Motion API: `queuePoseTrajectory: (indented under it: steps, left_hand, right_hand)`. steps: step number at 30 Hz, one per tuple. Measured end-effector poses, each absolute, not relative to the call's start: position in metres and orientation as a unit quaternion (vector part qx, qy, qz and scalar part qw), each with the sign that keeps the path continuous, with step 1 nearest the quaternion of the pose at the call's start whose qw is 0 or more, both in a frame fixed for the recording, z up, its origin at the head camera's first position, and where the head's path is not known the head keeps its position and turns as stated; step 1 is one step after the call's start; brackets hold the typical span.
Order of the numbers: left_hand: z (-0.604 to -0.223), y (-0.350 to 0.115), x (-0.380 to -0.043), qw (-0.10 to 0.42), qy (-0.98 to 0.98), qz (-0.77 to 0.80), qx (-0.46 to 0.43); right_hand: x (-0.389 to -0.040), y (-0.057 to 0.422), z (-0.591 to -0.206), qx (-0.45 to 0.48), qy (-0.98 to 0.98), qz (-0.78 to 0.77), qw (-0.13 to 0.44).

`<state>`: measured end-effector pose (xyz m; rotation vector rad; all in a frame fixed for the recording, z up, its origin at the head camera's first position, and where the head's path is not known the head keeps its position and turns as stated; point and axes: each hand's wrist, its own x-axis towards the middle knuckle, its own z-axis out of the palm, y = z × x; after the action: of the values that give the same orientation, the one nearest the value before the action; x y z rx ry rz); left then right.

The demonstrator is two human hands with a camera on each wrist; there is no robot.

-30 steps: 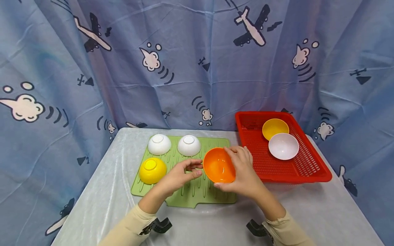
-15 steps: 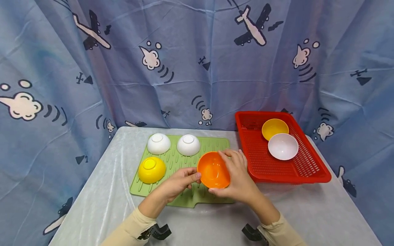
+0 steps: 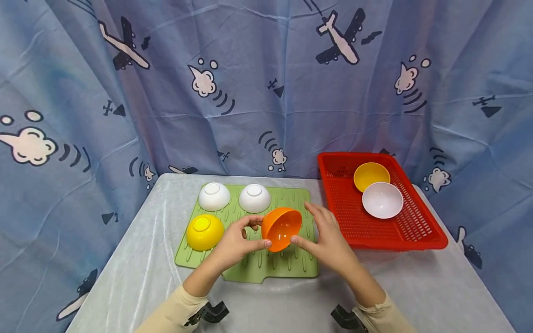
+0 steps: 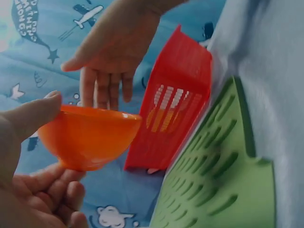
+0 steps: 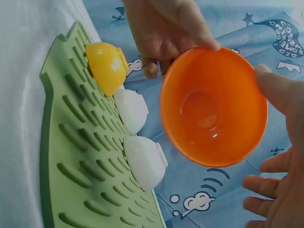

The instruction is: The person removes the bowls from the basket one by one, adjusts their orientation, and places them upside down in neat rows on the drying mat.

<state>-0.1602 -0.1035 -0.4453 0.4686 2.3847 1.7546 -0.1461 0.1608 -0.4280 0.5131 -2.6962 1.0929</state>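
An orange bowl (image 3: 281, 230) is held above the green drying mat (image 3: 287, 268), tilted with its inside facing me. My left hand (image 3: 236, 240) pinches it, thumb on the rim and fingers under the base, as the left wrist view shows. On the bowl's other side, my right hand (image 3: 329, 240) has its fingers spread and apart from the bowl, its thumb close to the rim in the right wrist view. Upside down on the mat sit a yellow bowl (image 3: 205, 233) and two white bowls, one at the back left (image 3: 214, 199) and one at its right (image 3: 255, 200).
A red basket (image 3: 345, 226) stands to the right of the mat. Inside it, a yellow bowl (image 3: 370, 175) and a white bowl (image 3: 382, 201) lie with their openings up. A blue patterned curtain (image 3: 250, 101) hangs behind the table.
The orange bowl has moved left and turned on its side. My left hand has taken hold of it, and my right hand has let go.
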Motion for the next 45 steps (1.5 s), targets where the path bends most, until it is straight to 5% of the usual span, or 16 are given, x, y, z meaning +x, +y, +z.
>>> queuePoseTrajectory:
  steps: [11, 21, 28, 37, 45]
  left_hand:
    - [-0.439, -0.106, -0.158, -0.078, 0.854, 0.45, 0.25]
    - [-0.439, -0.106, -0.16, -0.11, 0.849, 0.421, 0.3]
    - [-0.438, -0.108, -0.162, -0.087, 0.838, 0.464, 0.272]
    - [-0.441, -0.116, -0.168, 0.024, 0.828, 0.529, 0.182]
    - [-0.436, -0.125, -0.172, 0.023, 0.835, 0.504, 0.221]
  right_hand:
    - [-0.148, 0.161, -0.43, 0.13, -0.888, 0.441, -0.017]
    - [-0.152, 0.161, -0.435, 0.117, -0.835, 0.53, -0.084]
    - [-0.154, 0.167, -0.435, 0.138, -0.79, 0.585, -0.121]
    - [-0.154, 0.168, -0.44, 0.183, -0.785, 0.589, -0.059]
    - [-0.154, 0.162, -0.445, 0.211, -0.789, 0.577, -0.023]
